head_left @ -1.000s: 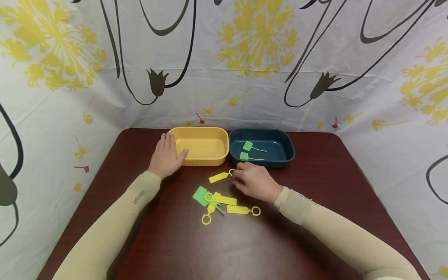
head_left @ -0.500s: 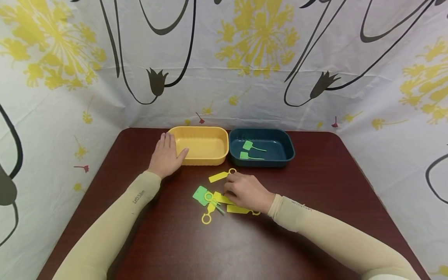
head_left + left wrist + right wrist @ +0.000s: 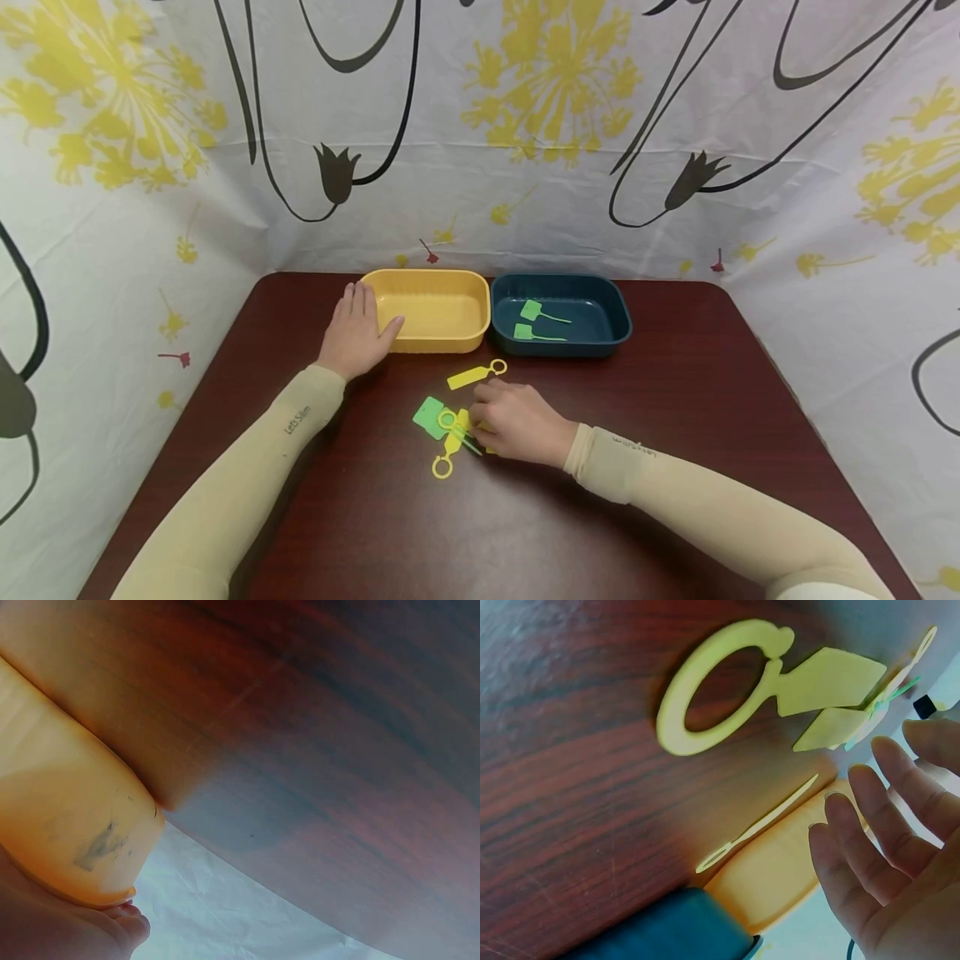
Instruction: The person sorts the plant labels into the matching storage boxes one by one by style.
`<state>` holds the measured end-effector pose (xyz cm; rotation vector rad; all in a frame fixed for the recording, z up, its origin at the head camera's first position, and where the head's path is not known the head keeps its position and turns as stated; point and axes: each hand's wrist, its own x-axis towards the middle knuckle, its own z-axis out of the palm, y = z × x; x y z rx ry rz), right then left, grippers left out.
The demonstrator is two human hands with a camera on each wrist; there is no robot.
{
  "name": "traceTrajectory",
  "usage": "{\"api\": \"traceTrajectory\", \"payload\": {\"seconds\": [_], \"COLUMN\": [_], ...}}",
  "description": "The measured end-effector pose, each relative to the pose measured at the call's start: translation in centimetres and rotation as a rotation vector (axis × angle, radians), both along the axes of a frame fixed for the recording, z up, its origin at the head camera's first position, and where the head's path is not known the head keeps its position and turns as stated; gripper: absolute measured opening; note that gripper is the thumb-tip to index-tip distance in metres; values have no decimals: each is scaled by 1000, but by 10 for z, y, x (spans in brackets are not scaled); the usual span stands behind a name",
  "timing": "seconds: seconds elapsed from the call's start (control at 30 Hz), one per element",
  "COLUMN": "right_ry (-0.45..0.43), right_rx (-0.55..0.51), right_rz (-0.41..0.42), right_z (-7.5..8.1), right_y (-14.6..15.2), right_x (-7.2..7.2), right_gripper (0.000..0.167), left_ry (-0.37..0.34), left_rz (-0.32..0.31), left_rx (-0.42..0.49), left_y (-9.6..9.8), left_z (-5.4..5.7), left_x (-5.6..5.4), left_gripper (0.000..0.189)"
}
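Note:
My left hand (image 3: pixel 354 337) rests with straight fingers on the left rim of the yellow tray (image 3: pixel 442 344); only part of it shows in the left wrist view. Over the small pile of tags hovers my right hand (image 3: pixel 521 422), fingers loosely bent. In the right wrist view nothing sits between its fingertips, and a yellow ring tag (image 3: pixel 829 682) lies below on the table. A green tag (image 3: pixel 431 417) and a yellow ring tag (image 3: pixel 452 445) overlap left of that hand. Another yellow ring tag (image 3: pixel 468 377) lies nearer the yellow tray. Other yellow tags are mostly hidden under the hand.
A dark blue tray (image 3: pixel 570 350) stands right of the yellow one, with two green tags (image 3: pixel 531 310) inside. Both trays sit near the far edge of the dark wooden table (image 3: pixel 420 533). A patterned white cloth (image 3: pixel 480 208) hangs behind and at both sides.
My right hand has moved left and toward me, from beside the upper yellow tag to over the pile, covering more of the yellow tags. The left hand has stayed put.

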<state>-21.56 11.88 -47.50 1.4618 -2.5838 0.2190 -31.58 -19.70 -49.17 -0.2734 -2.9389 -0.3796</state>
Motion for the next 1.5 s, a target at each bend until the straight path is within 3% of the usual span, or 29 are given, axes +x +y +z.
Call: {"api": "traceTrajectory", "payload": {"seconds": [0.57, 1.5], "right_ry": [39, 88], "right_rx": [37, 23], "right_rz": [-2, -33], "right_z": [-13, -16], "right_y": [-12, -18], "right_x": [2, 7], "right_gripper": [7, 7], "left_ry": [-14, -13], "left_rz": [7, 4], "left_rx": [-12, 9], "left_y": [-1, -1], "left_z": [-2, 0], "left_x": [-1, -1], "left_gripper": [99, 98]}}
